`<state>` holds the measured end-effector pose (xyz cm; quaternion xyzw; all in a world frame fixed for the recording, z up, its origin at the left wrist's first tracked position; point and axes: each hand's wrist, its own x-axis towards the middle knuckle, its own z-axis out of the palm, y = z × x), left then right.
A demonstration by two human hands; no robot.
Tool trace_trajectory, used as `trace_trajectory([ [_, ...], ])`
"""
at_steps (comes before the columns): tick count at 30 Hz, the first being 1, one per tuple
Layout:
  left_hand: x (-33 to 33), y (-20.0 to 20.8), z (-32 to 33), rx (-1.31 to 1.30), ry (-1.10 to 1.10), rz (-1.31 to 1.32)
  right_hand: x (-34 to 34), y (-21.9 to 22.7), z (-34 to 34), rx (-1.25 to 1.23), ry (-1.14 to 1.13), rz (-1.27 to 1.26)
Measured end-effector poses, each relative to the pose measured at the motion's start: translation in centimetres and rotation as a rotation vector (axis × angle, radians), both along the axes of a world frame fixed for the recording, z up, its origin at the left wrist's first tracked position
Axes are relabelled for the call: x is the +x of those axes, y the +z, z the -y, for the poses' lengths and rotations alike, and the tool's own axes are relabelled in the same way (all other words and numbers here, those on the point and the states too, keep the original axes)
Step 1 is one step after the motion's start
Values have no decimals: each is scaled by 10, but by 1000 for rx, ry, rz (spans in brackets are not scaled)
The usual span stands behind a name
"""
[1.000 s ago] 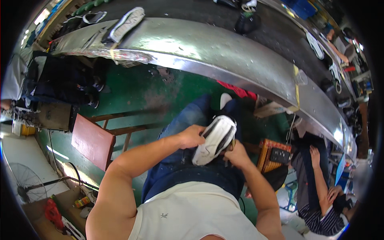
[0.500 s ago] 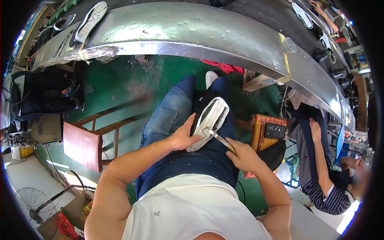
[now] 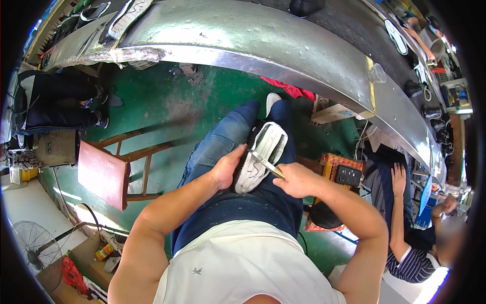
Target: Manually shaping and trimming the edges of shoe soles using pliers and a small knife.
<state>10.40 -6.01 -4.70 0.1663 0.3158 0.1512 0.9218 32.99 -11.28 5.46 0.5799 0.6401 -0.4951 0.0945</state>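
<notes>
On my lap lies a shoe with its bottom turned up, whitish with dark wavy lines, its edge black. My left hand grips it from the left side; part of the fingers is hidden under the shoe. My right hand is closed around the yellowish end of a slim metal tool. The tool slants across the shoe's bottom, and its tip is at the left edge, close to my left fingers. What kind of tool it is I cannot make out.
Ahead curves a metal-edged bench, with another upturned shoe and a clear cup on it. A stool stands at left. At right, a black device rests on a patterned seat; a co-worker sits beyond.
The tool's tip has moved left across the shoe's bottom, from its middle to the left edge. My right hand has moved left and up with it. The shoe has turned slightly.
</notes>
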Motion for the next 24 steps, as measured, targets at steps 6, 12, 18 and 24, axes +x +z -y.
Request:
trace_trajectory([
  [6,34,-35,-1,306,78,-634,-24,-76,57,275,-476,-198],
  [12,41,-42,-4,842,-142,-969,-6,-55,47,9,-452,-147],
  [18,42,-38,6,1062,-55,-916,31,-69,49,654,-218,33],
  [24,37,-38,5,1361,-58,-760,30,-92,39,556,-322,123],
])
